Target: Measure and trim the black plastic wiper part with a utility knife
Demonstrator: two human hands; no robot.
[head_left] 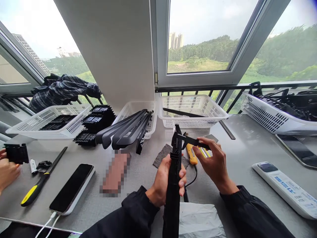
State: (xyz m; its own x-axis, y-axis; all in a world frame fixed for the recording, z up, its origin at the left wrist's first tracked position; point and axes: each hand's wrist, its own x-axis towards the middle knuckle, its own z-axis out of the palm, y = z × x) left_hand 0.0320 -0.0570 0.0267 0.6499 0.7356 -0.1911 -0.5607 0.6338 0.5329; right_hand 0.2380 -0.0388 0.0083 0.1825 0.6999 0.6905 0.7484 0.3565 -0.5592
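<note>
My left hand (160,180) is wrapped round a long black plastic trim piece (172,195), which stands nearly upright in front of me. In my right hand (216,163) is the end of a dark caliper (194,141), pinched between thumb and fingers. Its jaws lie against the upper end of the trim piece; exactly how they touch it is hard to make out. Behind my hands are a yellow corded tool (192,154) and a dark grey cloth (162,155), both partly hidden.
White baskets (193,123) line the back; long trim pieces (128,130) lean over one. Stacked black parts (95,124) stand left of them. A phone (71,188), a yellow-black file (44,177) and a white device (284,188) lie around. Another person's hand (8,175) holds a black part.
</note>
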